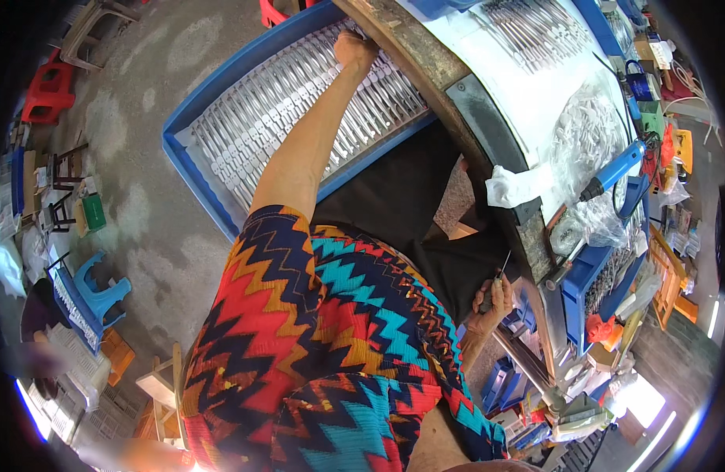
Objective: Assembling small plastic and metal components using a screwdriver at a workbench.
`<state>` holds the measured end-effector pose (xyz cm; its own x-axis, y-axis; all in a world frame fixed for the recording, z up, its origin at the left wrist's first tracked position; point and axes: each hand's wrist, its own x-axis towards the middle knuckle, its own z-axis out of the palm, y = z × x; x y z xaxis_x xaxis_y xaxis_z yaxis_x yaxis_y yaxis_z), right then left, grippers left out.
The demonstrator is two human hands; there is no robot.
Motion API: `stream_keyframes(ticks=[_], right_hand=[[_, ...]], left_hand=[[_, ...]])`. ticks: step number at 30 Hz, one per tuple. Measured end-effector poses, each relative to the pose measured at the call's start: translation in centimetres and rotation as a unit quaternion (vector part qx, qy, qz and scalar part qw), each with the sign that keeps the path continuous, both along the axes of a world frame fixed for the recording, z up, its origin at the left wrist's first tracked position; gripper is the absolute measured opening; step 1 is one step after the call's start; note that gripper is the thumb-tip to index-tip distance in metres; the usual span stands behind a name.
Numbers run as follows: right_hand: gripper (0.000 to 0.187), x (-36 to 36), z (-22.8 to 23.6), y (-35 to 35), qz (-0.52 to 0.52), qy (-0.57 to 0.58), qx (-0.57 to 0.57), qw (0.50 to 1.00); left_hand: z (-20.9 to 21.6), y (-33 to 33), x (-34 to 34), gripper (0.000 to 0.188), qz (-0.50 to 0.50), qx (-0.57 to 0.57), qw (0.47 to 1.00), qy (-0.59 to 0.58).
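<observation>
My left hand (pixel 354 52) reaches to the far edge of a blue tray (pixel 193 182), its fingers curled in among the metal parts; what they hold, if anything, is hidden. Rows of slim, shiny metal strips (pixel 287 98) with white pieces between them fill the tray. Beside the worktable's edge, low on the right, my right hand (pixel 492 299) is closed around a screwdriver (pixel 501 271). Its thin metal shaft points up and away from the fist.
The worktable (pixel 527 118) has a worn edge and a white top. On it lie more metal strips (pixel 535 31), a clear plastic bag of small parts (pixel 586 130) and a blue powered screwdriver (pixel 614 169). Blue bins (pixel 575 303) stand lower right; a blue stool (pixel 101 289) and red stool (pixel 47 90) stand left.
</observation>
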<state>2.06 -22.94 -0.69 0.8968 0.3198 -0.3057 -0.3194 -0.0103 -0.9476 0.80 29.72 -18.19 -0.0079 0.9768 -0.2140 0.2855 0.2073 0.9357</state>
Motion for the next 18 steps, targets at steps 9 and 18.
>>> stream_keyframes(ticks=[9,18], right_hand=[[0.022,-0.2,0.0,0.0,-0.024,-0.017,-0.002,1.000],[0.028,0.5,0.6,0.4,-0.017,0.016,-0.003,1.000]], left_hand=[[8.4,-5.3,-3.0,0.019,-0.019,-0.027,0.972,-0.234],[17.4,-12.4,-8.3,0.016,-0.095,0.114,0.950,-0.276]])
